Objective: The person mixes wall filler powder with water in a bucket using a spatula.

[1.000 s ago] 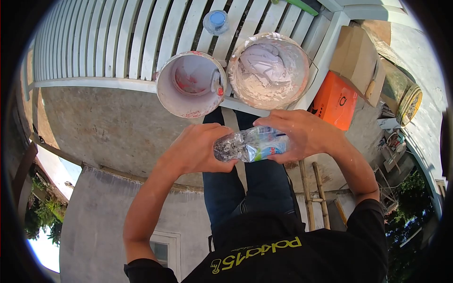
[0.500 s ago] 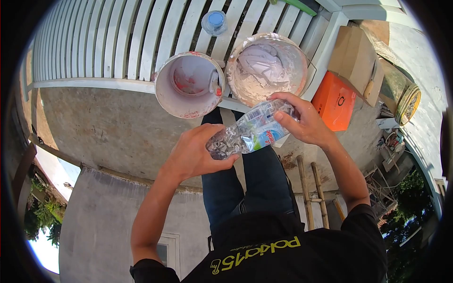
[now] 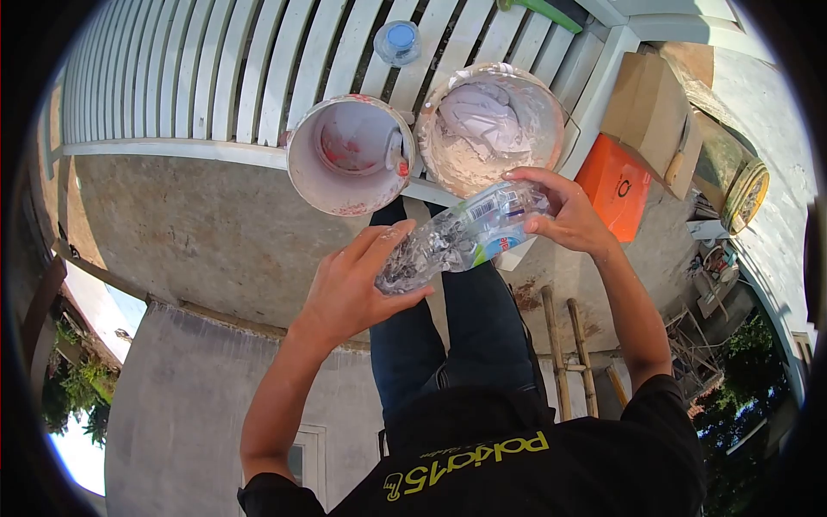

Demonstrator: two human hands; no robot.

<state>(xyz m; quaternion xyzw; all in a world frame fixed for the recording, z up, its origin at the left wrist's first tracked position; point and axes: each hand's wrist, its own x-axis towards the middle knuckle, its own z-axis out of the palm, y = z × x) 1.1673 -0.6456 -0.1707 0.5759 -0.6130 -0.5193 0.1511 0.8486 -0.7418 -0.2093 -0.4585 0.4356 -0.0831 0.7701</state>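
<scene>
Between my two hands lies a clear plastic bottle point(image 3: 469, 233), crumpled, with a blue, green and white label. My left hand point(image 3: 353, 276) is wrapped round its left end, thumb below and fingers above. At the other end my right hand point(image 3: 568, 214) grips the bottle between thumb and fingers. The bottle slants upward to the right, above my legs. Just beyond it stand a white bucket point(image 3: 301, 172) with red smears inside and a round tub point(image 3: 435, 164) holding pale, wet paste.
On the white slatted bench point(image 3: 215, 77) stands a clear container with a blue cap point(image 3: 401, 36). A green object point(image 3: 551, 13) lies at its far edge. To the right are an orange box point(image 3: 616, 185), a cardboard box point(image 3: 646, 108) and a tipped, dirty bucket point(image 3: 745, 194).
The bottle has turned slightly in my hands, so less of the label's lettering shows. My right hand has shifted a little to the right.
</scene>
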